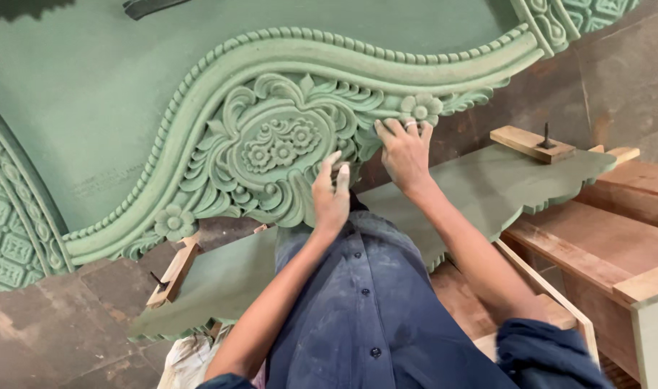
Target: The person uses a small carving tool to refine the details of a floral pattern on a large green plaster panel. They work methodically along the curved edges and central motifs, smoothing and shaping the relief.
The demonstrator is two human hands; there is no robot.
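Brown stone-like floor (70, 324) filled the lower left and upper right of the view, with bare wooden boards (595, 238) stacked at the right. Against this stood a large green carved panel (91, 94), its flat upper field bounded by a raised wavy moulding (358, 61) with a beaded edge. Below the moulding sat an oval medallion (278, 144) of small rosettes ringed by scrolling leaves, and single carved flowers at the lower left (173, 222) and upper right (422, 108). A flat green board with a scalloped edge (487, 184) lay beneath the carving, running from lower left to right. Wooden blocks rested on it at either end, one at left (172, 274) and one at right (532, 144), each with a dark screw or pin standing in it. Left hand (332, 193) was raised to the lower right rim of the leaf scrolls, fingers held together and pressed against the carving, not closed round anything that could be seen. Right hand (403, 150) lay just beside it, higher and to the right, fingers spread and extended flat on the leafwork under the right flower; a pale ring showed on one finger. Whether either hand held a small abrasive or cloth could not be told. Both forearms were bare, dark blue sleeves rolled up, and a dusty blue buttoned shirt (372, 302) occupied the lower centre. A further patterned green panel (8, 238) stood at far left.
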